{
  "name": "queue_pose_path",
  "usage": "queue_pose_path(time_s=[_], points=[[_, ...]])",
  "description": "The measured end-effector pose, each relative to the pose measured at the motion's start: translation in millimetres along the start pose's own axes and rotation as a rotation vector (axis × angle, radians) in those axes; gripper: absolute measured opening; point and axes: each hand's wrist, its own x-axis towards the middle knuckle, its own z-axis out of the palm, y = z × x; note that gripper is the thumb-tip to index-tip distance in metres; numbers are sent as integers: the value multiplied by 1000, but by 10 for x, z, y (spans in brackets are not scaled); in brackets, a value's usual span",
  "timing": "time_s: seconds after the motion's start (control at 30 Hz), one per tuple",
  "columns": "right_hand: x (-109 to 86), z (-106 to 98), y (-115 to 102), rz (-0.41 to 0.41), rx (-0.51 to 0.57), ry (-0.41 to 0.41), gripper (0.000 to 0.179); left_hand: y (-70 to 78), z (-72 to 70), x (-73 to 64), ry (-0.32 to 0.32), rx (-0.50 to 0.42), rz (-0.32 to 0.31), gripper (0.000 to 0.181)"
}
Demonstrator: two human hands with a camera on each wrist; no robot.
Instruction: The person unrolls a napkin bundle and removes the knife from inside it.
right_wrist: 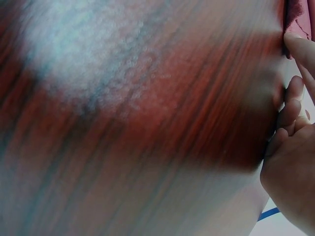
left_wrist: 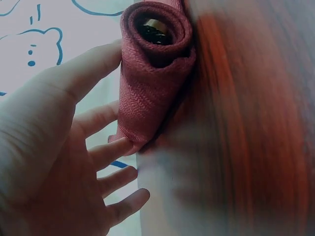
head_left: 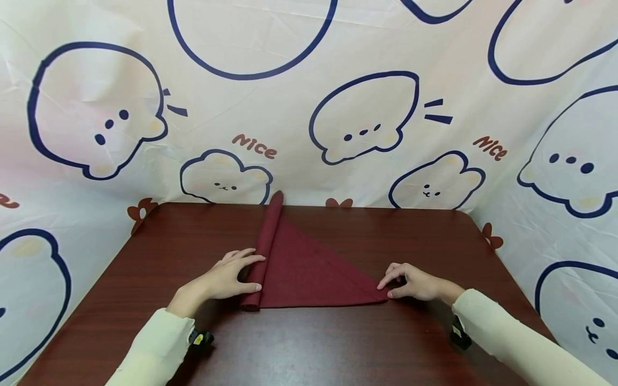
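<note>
A dark red cloth (head_left: 309,273) lies on the table, its left part wound into a long roll and its right part a flat triangle. My left hand (head_left: 227,276) rests against the roll, thumb and fingers spread along its left side. In the left wrist view, the roll's coiled end (left_wrist: 156,34) shows something gold and black inside, its kind unclear. My right hand (head_left: 415,284) pinches the triangle's right corner between thumb and index finger. The right wrist view has a bit of the cloth (right_wrist: 298,19) at its edge, touched by a fingertip.
The brown wood-grain table (head_left: 328,348) extends around the cloth. A pale curtain (head_left: 289,107) printed with cartoon outlines hangs behind and beside it. The roll's far end reaches the table's back edge. Black devices are strapped at both wrists.
</note>
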Motion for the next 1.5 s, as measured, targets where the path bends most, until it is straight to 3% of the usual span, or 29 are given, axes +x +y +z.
queue_pose_path(time_s=[0.73,1.17,1.5], points=[[-15,-40,1,-33,-4,3,21,-192,-77,-135,19,-47,-19,68],[-7,-42,-9,-26,7,-5,22,-234,-110,-154,-10,-51,-32,70],[-6,-26,-6,-43,18,-4,22,-195,-135,-132,17,-42,-43,68]])
